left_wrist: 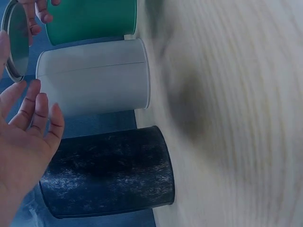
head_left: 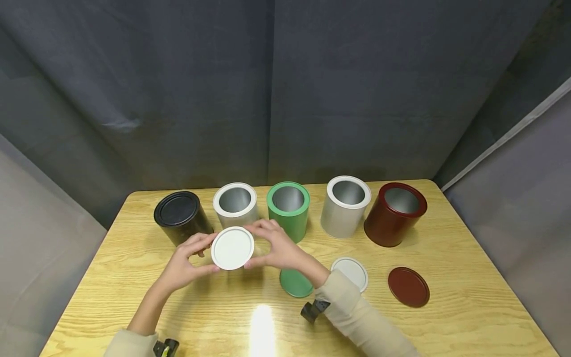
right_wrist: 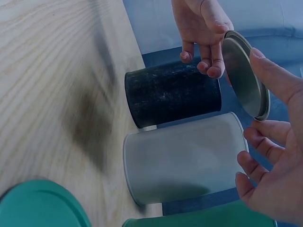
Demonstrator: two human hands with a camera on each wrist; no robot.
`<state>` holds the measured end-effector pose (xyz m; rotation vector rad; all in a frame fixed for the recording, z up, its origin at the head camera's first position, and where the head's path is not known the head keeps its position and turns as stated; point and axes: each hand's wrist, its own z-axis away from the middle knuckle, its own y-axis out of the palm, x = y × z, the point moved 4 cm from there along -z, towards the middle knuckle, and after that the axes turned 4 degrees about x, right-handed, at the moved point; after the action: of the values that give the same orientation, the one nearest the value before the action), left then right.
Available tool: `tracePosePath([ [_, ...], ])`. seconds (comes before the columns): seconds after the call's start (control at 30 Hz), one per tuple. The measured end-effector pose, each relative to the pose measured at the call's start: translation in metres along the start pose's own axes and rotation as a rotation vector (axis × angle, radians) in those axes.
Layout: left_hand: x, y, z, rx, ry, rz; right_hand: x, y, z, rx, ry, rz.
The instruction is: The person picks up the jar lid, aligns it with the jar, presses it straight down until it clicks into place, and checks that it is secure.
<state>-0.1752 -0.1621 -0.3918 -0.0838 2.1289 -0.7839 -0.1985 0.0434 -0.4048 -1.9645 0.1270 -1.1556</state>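
Observation:
My left hand and right hand hold a round white lid by its opposite edges, thumbs nearest me and fingers on the far side. The lid is raised above the table, just in front of a white can with an open top. Its grey metal underside shows in the right wrist view. To the left of that can, a black can has its lid on. A green can with an open top stands behind my right hand.
Farther right stand another white can and a dark red can, both open-topped. A green lid, partly behind my right forearm, a white lid and a dark red lid lie on the wooden table. Grey curtains hang behind.

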Motion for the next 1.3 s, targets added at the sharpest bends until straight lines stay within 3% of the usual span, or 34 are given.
tracePosePath([
  [0.23,-0.005,-0.007,-0.009,0.040,-0.055,-0.030,0.001,-0.007,-0.008,-0.018,-0.026,0.031],
  [0.47,-0.009,-0.014,-0.017,0.042,-0.024,-0.053,0.002,-0.013,-0.015,-0.013,-0.042,0.031],
  [0.57,-0.006,-0.016,-0.019,0.040,-0.013,-0.060,0.003,-0.016,-0.019,-0.010,-0.043,0.047],
  [0.77,0.019,-0.020,-0.022,0.037,-0.004,-0.079,0.005,-0.024,-0.024,-0.007,-0.043,0.077],
  [1.3,0.024,-0.034,-0.042,0.068,-0.029,-0.148,0.005,-0.039,-0.041,0.019,-0.008,0.110],
])
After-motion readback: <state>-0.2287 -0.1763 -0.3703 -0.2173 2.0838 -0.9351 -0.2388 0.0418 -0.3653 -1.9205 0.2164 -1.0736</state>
